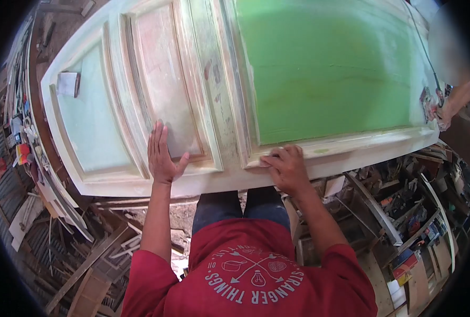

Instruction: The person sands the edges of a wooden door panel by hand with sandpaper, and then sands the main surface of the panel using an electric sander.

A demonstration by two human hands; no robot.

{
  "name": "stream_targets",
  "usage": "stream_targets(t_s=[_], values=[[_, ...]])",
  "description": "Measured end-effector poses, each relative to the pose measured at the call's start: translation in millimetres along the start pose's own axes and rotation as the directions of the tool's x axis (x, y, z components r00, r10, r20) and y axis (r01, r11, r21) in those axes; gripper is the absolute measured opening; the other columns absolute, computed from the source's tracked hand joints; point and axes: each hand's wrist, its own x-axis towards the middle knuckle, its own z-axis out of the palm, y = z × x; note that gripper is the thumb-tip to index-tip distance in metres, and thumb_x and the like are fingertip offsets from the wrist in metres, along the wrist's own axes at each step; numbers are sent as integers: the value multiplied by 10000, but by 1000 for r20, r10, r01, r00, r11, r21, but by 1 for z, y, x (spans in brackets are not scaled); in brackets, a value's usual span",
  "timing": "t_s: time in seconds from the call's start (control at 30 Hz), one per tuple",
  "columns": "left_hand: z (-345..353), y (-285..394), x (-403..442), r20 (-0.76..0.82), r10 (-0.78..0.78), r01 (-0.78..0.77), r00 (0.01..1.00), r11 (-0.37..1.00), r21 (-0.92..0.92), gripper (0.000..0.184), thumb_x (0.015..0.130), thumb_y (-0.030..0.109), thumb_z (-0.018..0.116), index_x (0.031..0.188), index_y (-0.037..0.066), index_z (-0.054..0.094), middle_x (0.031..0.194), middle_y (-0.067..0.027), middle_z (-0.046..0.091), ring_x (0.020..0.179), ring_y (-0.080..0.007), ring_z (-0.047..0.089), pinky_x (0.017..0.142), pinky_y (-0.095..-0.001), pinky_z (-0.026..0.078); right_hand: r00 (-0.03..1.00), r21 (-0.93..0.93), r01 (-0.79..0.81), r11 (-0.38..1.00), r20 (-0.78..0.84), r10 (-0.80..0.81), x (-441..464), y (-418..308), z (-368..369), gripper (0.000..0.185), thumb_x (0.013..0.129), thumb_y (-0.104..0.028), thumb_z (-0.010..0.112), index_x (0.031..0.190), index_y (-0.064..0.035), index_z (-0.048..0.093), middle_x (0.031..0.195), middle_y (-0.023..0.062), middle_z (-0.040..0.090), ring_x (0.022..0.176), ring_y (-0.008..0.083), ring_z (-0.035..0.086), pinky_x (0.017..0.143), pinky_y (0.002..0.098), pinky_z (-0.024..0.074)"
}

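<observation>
A panelled wooden door point(221, 105) lies flat in front of me, its frame pale and its large panel green point(330, 68). My left hand point(163, 156) rests open with fingers stretched out over the frame strip beside the narrow pinkish panel point(158, 58). On the moulding below the green panel's near corner, my right hand point(286, 168) presses with curled fingers. Whatever lies under those fingers is hidden. A small block with a grey-white face and brown side point(68, 84) sits on the pale blue-green panel point(89, 116) at the left.
At the right end, another person's hand point(448, 112) is beside a tool with a cord point(430, 104) on the door. Wood offcuts point(95, 269) are piled at lower left. Shelves with boards and clutter point(411, 227) stand at lower right; corrugated metal point(5, 185) lines the left.
</observation>
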Motion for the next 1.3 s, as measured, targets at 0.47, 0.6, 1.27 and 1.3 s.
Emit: stream_targets(t_s=[0.47,0.6,1.27,1.3], values=[[-7,3,-1,-13,-4,4,1000,999,-52,984,922,539,737,1676,30,362,1751,-237,361,1631,-407,340,1340,-547,257,988,-92,0,996,-157,-15,-9,9,-4,246,818,-161,730,1039,-162,838,1076,37,749,1118,301,618,1078,519,416],[-2,10,-4,-37,-40,37,999,997,-72,949,948,522,730,1665,13,371,1748,-252,348,1630,-430,322,1341,-566,240,993,13,73,997,-89,-72,7,-7,19,236,816,-174,747,1030,-156,845,1055,41,754,1119,299,619,1066,516,422],[75,144,-6,-576,-367,412,731,909,-57,698,1017,453,601,1505,-42,527,1540,-263,566,1419,-464,534,1225,-587,373,899,91,418,904,101,-426,13,78,-41,191,905,-141,766,1092,-127,805,1071,87,701,1077,312,616,952,485,451],[73,143,-6,-579,-368,415,728,908,-56,702,1018,456,600,1506,-43,523,1540,-265,564,1419,-465,534,1224,-587,375,881,108,448,887,112,-459,19,67,-28,212,914,-141,768,1122,-117,806,1069,83,696,1057,312,614,936,487,453]])
